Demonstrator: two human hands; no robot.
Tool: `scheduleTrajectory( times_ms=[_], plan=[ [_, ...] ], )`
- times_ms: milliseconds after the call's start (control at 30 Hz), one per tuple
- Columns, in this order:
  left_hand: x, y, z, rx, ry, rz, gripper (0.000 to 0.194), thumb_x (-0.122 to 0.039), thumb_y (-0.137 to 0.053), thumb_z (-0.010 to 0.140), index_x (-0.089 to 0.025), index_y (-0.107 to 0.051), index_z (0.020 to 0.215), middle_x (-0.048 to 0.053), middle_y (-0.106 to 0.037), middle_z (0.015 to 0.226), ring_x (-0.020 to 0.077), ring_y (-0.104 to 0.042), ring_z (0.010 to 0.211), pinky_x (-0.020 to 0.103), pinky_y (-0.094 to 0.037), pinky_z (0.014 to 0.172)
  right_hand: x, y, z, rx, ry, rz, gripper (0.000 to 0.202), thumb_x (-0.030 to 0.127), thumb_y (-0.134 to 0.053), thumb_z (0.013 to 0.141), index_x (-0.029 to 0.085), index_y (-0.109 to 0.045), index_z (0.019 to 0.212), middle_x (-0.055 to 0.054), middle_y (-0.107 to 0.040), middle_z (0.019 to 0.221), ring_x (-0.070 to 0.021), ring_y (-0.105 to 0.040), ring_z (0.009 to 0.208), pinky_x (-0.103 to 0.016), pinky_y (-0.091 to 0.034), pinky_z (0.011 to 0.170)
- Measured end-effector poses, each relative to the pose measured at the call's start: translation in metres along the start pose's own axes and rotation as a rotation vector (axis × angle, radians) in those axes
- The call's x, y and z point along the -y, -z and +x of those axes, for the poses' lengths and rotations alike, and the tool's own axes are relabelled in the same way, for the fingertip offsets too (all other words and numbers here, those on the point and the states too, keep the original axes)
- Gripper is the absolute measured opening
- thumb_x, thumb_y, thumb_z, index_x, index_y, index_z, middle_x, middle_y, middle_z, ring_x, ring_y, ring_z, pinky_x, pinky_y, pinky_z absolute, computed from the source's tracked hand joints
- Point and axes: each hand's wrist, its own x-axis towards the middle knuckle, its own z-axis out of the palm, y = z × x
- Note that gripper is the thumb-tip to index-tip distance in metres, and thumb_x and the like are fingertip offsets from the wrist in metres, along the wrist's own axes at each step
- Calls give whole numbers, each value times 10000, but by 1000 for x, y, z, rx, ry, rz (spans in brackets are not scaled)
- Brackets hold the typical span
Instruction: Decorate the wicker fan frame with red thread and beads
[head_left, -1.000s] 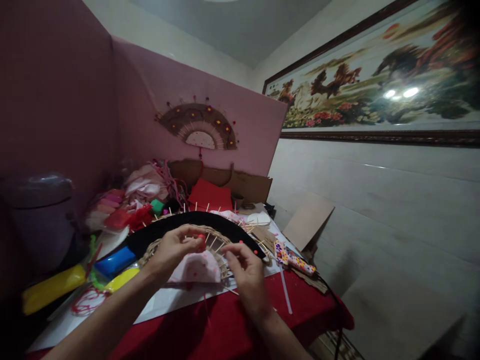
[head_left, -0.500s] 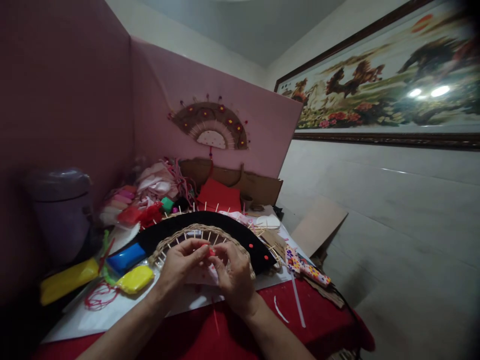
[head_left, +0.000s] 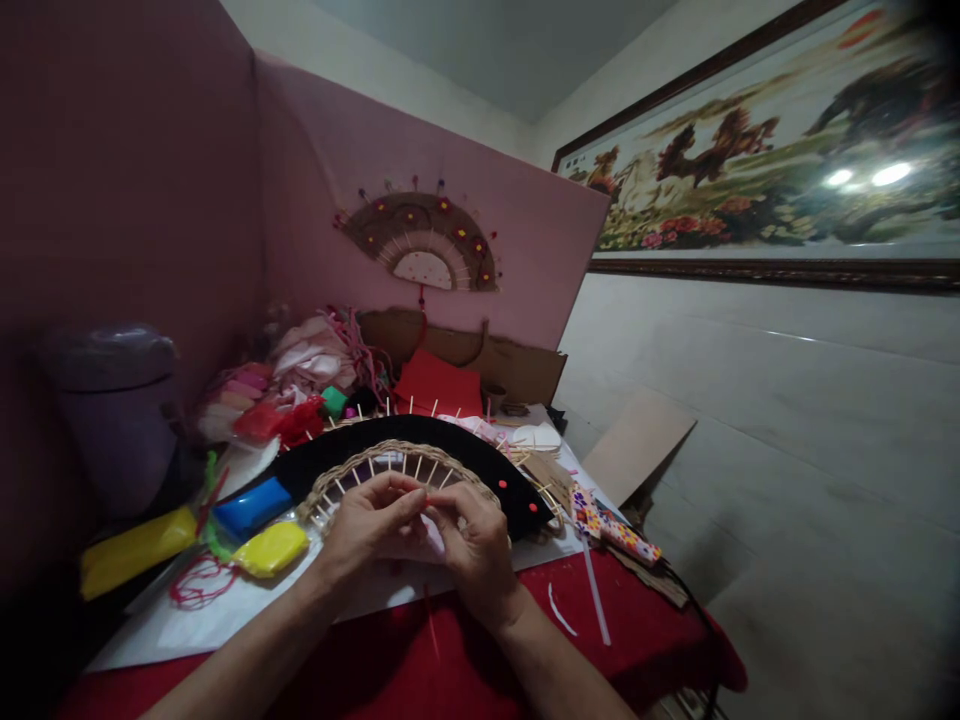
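My left hand [head_left: 369, 522] and my right hand [head_left: 474, 535] meet fingertip to fingertip over the near edge of a fan. Both pinch a small bit of red modelling clay [head_left: 428, 493], mostly hidden by the fingers. Lying on the table, the fan has a black band [head_left: 411, 431], thin sticks and a braided straw arc [head_left: 341, 474]. Two round red dots, one of them a lower dot [head_left: 533, 507], sit on the band's right end. Part of the fan's pale lower section is covered by my hands.
Left of the fan lie a blue packet [head_left: 253, 506], a yellow packet [head_left: 271, 549] and red cord [head_left: 201, 582]. Red sheets [head_left: 438, 384] and cardboard stand behind. A finished fan [head_left: 422, 240] hangs on the pink board. At right, a flower-patterned tool [head_left: 611, 527] rests near a clear stick [head_left: 597, 592].
The red clay, plainly visible between my fingertips before, is now almost covered as the fingers have come closer together. The camera view has shifted slightly.
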Motion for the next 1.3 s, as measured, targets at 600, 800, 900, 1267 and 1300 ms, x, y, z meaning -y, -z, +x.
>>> scheduleTrajectory(
  times_ms=[600, 800, 900, 1267, 1300],
  plan=[
    [-1, 2, 0, -2, 0, 23, 322, -355, -771, 620, -141, -669, 837, 8, -641, 607, 110, -561, 506, 207, -437, 474, 0, 2, 0, -32, -202, 82, 52, 177, -625, 802, 192, -646, 847, -19, -645, 775, -160, -596, 710, -268, -468, 655],
    [-4, 4, 0, -75, -85, 55, 273, -313, -790, 594, -160, -676, 790, -9, -653, 638, 99, -552, 527, 201, -430, 504, -1, 2, 0, -38, -197, 35, 64, 243, -617, 838, 194, -658, 832, -32, -661, 778, -173, -603, 720, -284, -464, 661],
    [-3, 4, -1, -37, -104, 86, 252, -310, -772, 624, -168, -679, 809, -6, -662, 660, 102, -560, 546, 204, -431, 520, -1, 2, 1, -25, -169, 21, 54, 213, -624, 834, 192, -660, 801, -24, -654, 767, -167, -599, 729, -280, -452, 675],
    [1, 5, 1, -3, -151, 122, 269, -323, -770, 620, -158, -687, 815, 29, -687, 729, 145, -602, 641, 227, -462, 571, -1, 0, 0, 4, -177, 49, 105, 234, -576, 848, 175, -634, 783, -26, -628, 734, -152, -577, 685, -262, -446, 640],
    [1, 4, 0, -7, -163, 129, 262, -318, -770, 616, -158, -689, 807, 33, -690, 740, 151, -606, 659, 232, -469, 585, -2, 0, 0, 7, -227, 102, 124, 261, -579, 848, 174, -627, 775, -17, -619, 709, -143, -569, 649, -251, -446, 604]
  ],
)
